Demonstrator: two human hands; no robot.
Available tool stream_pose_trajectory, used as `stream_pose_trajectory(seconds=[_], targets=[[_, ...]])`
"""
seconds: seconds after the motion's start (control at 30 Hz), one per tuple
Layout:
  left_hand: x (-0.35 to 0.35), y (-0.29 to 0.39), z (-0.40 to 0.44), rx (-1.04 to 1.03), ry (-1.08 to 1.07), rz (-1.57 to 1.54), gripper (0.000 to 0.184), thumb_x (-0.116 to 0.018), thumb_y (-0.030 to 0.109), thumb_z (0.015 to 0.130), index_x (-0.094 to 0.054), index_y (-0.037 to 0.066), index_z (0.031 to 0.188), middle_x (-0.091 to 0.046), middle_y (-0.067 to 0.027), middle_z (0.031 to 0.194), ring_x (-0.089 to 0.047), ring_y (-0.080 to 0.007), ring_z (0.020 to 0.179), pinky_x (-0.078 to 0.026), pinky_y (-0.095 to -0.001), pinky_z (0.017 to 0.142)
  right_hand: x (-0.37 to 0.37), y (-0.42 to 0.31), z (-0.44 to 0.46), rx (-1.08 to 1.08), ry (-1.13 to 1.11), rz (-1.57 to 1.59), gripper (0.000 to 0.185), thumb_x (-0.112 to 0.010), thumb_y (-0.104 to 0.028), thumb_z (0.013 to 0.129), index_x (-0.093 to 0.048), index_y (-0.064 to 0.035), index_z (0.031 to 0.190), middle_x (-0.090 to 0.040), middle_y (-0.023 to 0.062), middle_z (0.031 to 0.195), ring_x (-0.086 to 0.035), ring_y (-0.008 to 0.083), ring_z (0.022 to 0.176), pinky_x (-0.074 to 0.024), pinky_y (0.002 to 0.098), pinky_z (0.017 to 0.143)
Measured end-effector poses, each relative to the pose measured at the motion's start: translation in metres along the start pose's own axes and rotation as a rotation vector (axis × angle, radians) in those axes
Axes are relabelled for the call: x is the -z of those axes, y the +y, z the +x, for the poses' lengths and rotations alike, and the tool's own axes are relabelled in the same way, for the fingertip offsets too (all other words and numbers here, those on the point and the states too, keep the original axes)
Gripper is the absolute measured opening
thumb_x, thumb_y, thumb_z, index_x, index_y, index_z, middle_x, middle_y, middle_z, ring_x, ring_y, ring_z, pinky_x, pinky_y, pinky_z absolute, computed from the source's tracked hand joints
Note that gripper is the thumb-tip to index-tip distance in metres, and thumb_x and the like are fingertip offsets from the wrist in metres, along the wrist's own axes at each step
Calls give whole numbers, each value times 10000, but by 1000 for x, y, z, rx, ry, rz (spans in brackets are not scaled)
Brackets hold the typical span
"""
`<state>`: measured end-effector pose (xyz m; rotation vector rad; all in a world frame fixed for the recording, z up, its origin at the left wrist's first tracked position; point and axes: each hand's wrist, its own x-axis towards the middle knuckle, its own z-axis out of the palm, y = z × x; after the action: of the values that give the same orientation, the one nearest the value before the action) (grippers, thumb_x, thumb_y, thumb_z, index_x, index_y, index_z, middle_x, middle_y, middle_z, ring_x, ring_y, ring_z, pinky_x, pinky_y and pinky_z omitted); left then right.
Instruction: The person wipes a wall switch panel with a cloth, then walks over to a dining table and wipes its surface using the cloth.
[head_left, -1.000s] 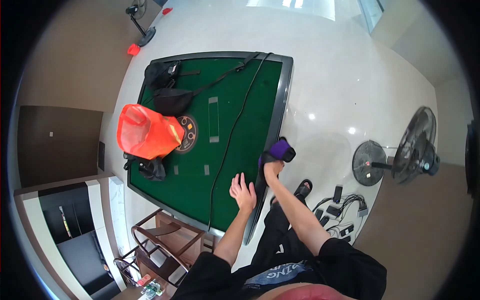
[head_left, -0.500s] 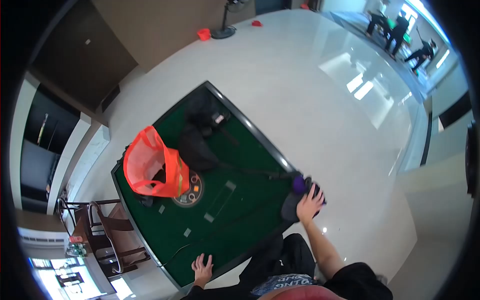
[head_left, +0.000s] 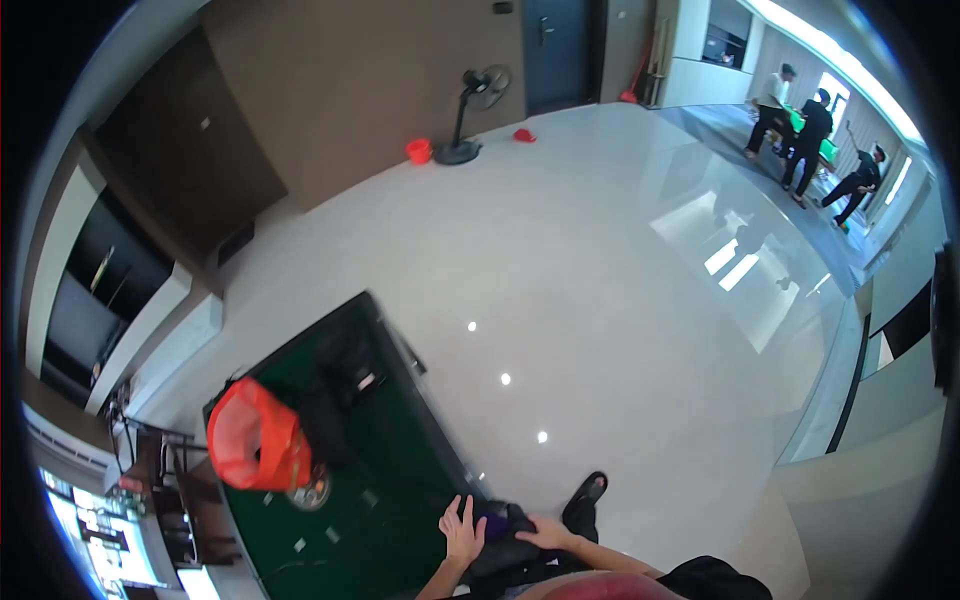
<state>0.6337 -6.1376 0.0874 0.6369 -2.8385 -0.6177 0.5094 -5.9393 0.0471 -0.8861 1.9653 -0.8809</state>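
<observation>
At the near corner of the green-topped table [head_left: 404, 501] lies a soft black item [head_left: 517, 517] with a purple patch; its exact kind is not clear. My right hand [head_left: 545, 533] grips its right side, fingers pointing left over it. Just left of it, my left hand [head_left: 462, 535] is raised with fingers spread and nothing in them. Further up the table stands an orange-red tote bag [head_left: 290, 455], its top gaping. Beside it is a dark bag [head_left: 330, 400], limp on the felt.
A round panel [head_left: 312, 490] sits in the table's middle. Wooden chairs [head_left: 205, 510] stand along the left side. Across the glossy floor [head_left: 560, 270] are a standing fan [head_left: 458, 150], a red bucket [head_left: 418, 151] and several people [head_left: 808, 140] at the far right.
My view has tilted up and shifted right, so the table sits lower. My left hand has left the table's near edge and come next to the black item, where my right hand stays.
</observation>
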Motion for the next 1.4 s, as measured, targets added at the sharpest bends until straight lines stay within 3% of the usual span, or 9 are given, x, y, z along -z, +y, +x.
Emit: stream_pose_trajectory(seconds=[0.3, 0.57, 0.67, 0.73, 1.03, 1.1, 1.17, 1.23, 1.4], targets=[[-122, 134, 135, -80, -295, -216, 787, -676, 160, 798, -312, 78, 1491, -488, -192, 1371, -503, -370, 1214, -412, -446, 1018, 249, 56, 19, -130, 17, 62, 788, -753, -504, 731, -493, -26, 1301, -633, 242, 1159, -615, 396, 1083, -489, 430, 913], [-184, 132, 204, 623, -422, -699, 602, -672, 255, 856, -483, 52, 1390, -620, -175, 1233, -640, -297, 1063, -514, -396, 895, 370, 154, 83, -345, 343, 651, 723, -849, -188, 656, -512, 48, 1250, -657, 187, 1070, -646, 276, 996, -534, 389, 858], [-213, 74, 199, 692, -582, -288, 572, -644, 317, 861, -532, 35, 1346, -632, -207, 1224, -599, -350, 1152, -475, -419, 962, 428, 188, 98, -502, 512, 811, 729, -851, -186, 641, -527, 88, 1233, -644, 215, 1113, -642, 289, 1040, -539, 399, 874], [-230, 41, 215, 630, -834, -64, 575, -646, 317, 861, -531, 30, 1345, -633, -211, 1220, -603, -353, 1143, -479, -424, 950, 454, 244, 104, -611, 571, 280, 911, -848, -359, 578, -502, 78, 1298, -614, 276, 1213, -597, 371, 1158, -474, 413, 985], [-221, -12, 530, -75, -1272, 239, 586, -652, 320, 859, -528, 5, 1337, -637, -229, 1199, -620, -364, 1100, -497, -445, 899, 542, 372, 153, -1073, 724, -24, 489, -843, -254, 687, -545, -22, 998, -653, 193, 918, -662, 331, 888, -528, 413, 759], [-230, -6, 618, 548, -825, -164, 568, -644, 316, 868, -536, -2, 1326, -659, -212, 1128, -653, -319, 967, -518, -435, 792, 536, 413, 177, -696, 992, 46, 469, -852, -224, 633, -587, -12, 958, -657, 205, 939, -666, 333, 859, -522, 419, 706], [-238, 1, 717, 879, -465, -585, 537, -631, 303, 887, -542, 0, 1322, -668, -163, 1012, -638, -207, 797, -521, -366, 688, 619, 294, 225, -1091, 846, 463, 541, -839, -203, 606, -608, 13, 1044, -671, 197, 960, -676, 315, 869, -531, 432, 674], [-234, 17, 824, 724, -394, -777, 573, -631, 277, 885, -478, -8, 1358, -646, -115, 973, -622, -188, 772, -504, -315, 614, 654, 292, 285, -1142, 699, 409, 884, -870, -253, 585, -499, 57, 1325, -671, 219, 1083, -668, 332, 1007, -558, 413, 823], [-236, 14, 1010, 390, -360, -726, 548, -653, 273, 886, -514, 0, 1341, -661, -138, 987, -606, -161, 755, -503, -313, 674, 759, 255, 461, -994, 643, 383, 848, -861, -388, 575, -577, 58, 1239, -659, 244, 1137, -639, 366, 1071, -516, 398, 924]])
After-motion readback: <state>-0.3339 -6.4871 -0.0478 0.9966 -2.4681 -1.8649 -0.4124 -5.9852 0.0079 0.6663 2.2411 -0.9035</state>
